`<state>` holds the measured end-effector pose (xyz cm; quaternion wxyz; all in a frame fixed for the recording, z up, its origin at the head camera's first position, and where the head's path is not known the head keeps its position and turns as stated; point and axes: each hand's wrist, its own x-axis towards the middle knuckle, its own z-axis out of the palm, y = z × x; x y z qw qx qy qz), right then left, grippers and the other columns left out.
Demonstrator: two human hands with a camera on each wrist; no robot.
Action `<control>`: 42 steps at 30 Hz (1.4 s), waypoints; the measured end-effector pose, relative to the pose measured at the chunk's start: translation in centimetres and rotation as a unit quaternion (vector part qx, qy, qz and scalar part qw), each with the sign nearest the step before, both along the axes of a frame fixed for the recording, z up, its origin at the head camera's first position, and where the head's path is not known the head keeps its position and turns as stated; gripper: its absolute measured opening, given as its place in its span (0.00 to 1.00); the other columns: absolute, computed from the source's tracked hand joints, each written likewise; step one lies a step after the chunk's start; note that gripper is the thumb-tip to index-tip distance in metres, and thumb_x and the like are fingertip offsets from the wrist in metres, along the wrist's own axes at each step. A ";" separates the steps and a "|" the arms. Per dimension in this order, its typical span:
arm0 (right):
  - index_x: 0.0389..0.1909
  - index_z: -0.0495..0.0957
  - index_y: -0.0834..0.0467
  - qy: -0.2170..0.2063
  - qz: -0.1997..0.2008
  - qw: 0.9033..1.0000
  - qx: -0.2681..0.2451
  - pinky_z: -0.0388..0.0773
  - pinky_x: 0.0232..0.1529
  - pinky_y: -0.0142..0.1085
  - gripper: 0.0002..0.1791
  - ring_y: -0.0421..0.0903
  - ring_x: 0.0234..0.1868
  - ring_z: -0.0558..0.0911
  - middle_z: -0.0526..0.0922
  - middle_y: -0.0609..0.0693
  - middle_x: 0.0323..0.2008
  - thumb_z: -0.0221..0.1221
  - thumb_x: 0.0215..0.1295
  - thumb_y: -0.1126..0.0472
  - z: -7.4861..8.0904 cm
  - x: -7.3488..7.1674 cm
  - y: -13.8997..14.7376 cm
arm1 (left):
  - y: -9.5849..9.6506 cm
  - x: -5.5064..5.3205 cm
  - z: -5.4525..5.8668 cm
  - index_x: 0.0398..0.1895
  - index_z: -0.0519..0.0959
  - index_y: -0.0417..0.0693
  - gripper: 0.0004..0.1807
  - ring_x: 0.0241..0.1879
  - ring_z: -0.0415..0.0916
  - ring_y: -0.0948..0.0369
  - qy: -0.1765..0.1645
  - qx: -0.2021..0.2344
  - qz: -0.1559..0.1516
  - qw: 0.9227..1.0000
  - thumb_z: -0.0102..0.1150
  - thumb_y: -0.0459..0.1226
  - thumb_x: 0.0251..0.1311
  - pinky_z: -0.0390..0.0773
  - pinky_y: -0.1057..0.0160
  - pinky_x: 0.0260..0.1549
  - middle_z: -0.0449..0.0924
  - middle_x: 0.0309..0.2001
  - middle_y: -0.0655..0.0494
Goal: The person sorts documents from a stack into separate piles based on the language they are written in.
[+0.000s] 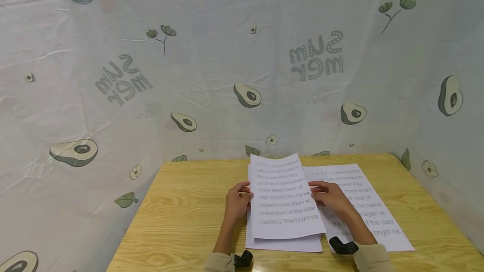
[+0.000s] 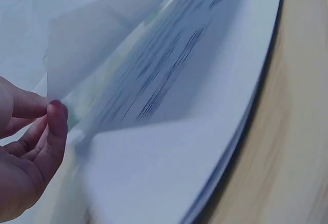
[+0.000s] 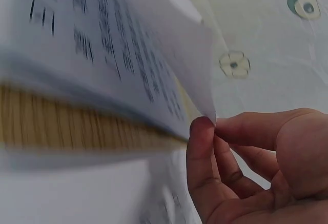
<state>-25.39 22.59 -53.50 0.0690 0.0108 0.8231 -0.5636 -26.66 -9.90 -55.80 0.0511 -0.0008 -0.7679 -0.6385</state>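
A printed sheet of paper is raised above a paper stack, its lower edge slightly skewed to the pages below. My left hand pinches the sheet's left edge between thumb and fingers. On the opposite edge, my right hand pinches it in the same way. The left wrist view shows the lifted sheet curving up from the pages, with the left hand at its edge. From the right wrist, the sheet's corner sits between thumb and index finger of the right hand.
More printed paper lies to the right of the stack, partly under my right forearm. Everything rests on a wooden table. A pale curtain with avocado prints hangs behind and beside the table.
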 end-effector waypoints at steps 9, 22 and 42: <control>0.76 0.67 0.72 -0.002 0.007 0.999 0.038 0.86 0.44 0.30 0.30 0.39 0.44 0.85 0.81 0.66 0.57 0.59 0.79 0.63 -0.3 0.5 6.2 | 6.4 0.0 -0.3 0.59 0.86 0.39 0.22 0.29 0.80 0.68 -0.001 0.001 0.022 1.000 0.67 0.22 0.61 0.83 0.69 0.24 0.85 0.39 0.50; 0.76 0.63 0.76 -0.030 -0.010 0.995 0.099 0.86 0.43 0.30 0.33 0.31 0.41 0.83 0.79 0.73 0.62 0.59 0.80 0.62 0.5 2.0 12.9 | 13.8 0.9 -0.3 0.60 0.86 0.46 0.23 0.29 0.80 0.71 -0.014 -0.007 0.003 1.000 0.69 0.25 0.62 0.80 0.73 0.25 0.82 0.39 0.61; 0.74 0.64 0.77 -0.051 -0.037 0.988 0.140 0.84 0.38 0.34 0.34 0.40 0.40 0.86 0.87 0.64 0.53 0.61 0.78 0.61 0.1 2.8 18.4 | 20.1 0.5 -0.5 0.57 0.87 0.46 0.22 0.27 0.73 0.74 -0.015 -0.088 -0.011 0.996 0.73 0.27 0.59 0.75 0.73 0.27 0.79 0.32 0.66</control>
